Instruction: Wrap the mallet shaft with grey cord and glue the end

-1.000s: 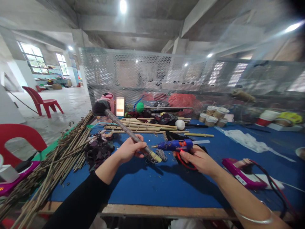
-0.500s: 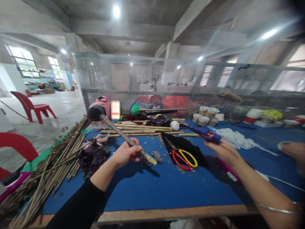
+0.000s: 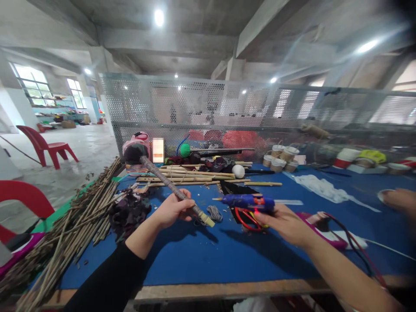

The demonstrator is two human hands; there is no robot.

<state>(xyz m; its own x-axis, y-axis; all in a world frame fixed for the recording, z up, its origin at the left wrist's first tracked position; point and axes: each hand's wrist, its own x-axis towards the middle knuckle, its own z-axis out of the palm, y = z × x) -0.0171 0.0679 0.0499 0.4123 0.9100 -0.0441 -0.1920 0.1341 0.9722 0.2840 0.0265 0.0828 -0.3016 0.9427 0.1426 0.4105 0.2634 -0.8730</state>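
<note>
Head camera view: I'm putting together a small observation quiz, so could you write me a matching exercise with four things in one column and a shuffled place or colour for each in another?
Column one
1. Glue gun
2. Wrapped stick
3. Scissors
4. White ball

Column two
A. In the left hand
B. Beside the pale sticks
C. In the right hand
D. Red and yellow handles

Right pairs: 1-C, 2-A, 3-D, 4-B

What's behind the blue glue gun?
A black cloth, showing above the glue gun, and scissors, their red and yellow handles partly showing below it. The gun covers the cloth's middle and part of the scissors; I can't make out the blades.
</note>
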